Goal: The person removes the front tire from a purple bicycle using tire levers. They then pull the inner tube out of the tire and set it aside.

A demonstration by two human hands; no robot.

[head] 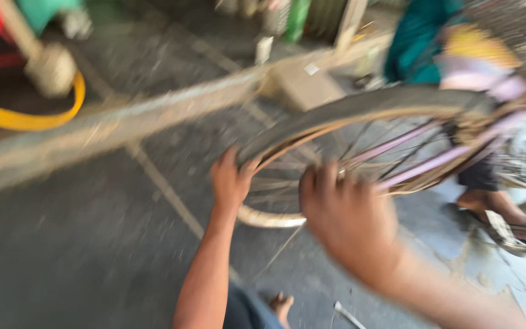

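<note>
Two bare hands grip a bicycle wheel over a grey concrete floor; the view is motion-blurred.

The left hand [231, 178] curls its fingers over the dark tyre [360, 103] at the wheel's [336, 158] 9 o'clock edge. The right hand [345, 213], at 6 o'clock, has its fingers folded around the rim. A pink bicycle frame [421, 161] runs toward 3 o'clock, where another person's sandalled foot [506, 222] stands. A yellow hose [25, 116] lies at the scene's 10 o'clock.

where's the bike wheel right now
In the head view the bike wheel sits centre-right above the grey pavement, with the left hand on its tyre and the right hand at its near rim.
</note>
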